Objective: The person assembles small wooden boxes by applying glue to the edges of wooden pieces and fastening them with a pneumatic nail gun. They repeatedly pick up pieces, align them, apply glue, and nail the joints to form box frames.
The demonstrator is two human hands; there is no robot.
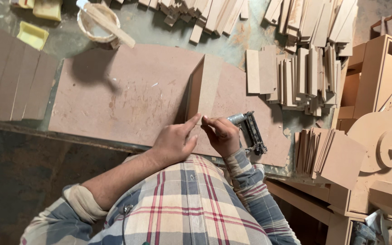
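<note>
Two thin brown board pieces (203, 86) stand upright as an L-shaped corner on a large flat board (123, 95). My left hand (174, 141) rests at the near end of that corner, index finger stretched onto its top edge. My right hand (223, 134) pinches the same near end from the right, fingertips touching the board beside the left finger. A grey and black nail gun (249, 131) lies on the flat board just right of my right hand, not held.
Stacks of cut board strips (305, 77) fill the right and far side. Square panels (336, 156) lean at the right. A round pot with a stick (100, 22) and yellow trays (32, 34) sit far left. Wide boards (14, 86) lie at left.
</note>
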